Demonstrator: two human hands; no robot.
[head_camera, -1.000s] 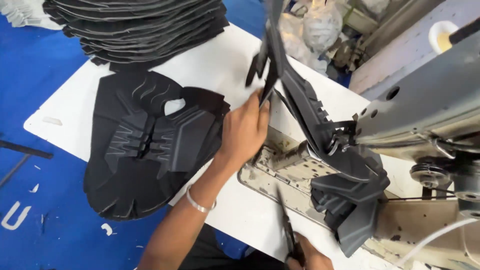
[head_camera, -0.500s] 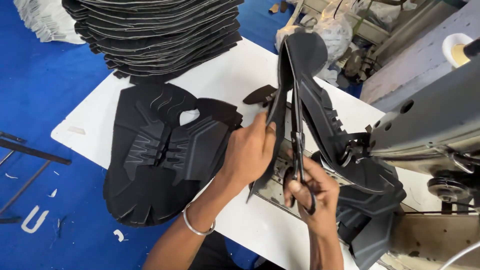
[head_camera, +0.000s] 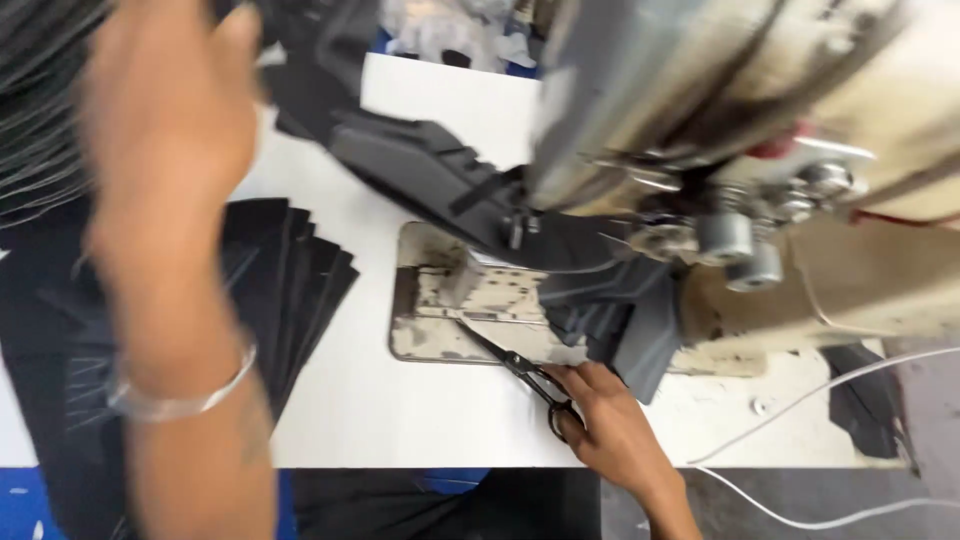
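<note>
Free room: bare white counter (head_camera: 400, 410) lying open between the stacked black pieces (head_camera: 290, 270) and the metal plate (head_camera: 450, 320). Obstacles: sewing machine head (head_camera: 720, 130) overhanging the right; dark fabric (head_camera: 610, 310) crowding beneath.

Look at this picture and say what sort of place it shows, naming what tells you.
Probably a stitching workshop, perhaps for shoe uppers. An industrial sewing machine stands on a white table, black cut pieces lie stacked beside it, and the right hand holds scissors.
</note>
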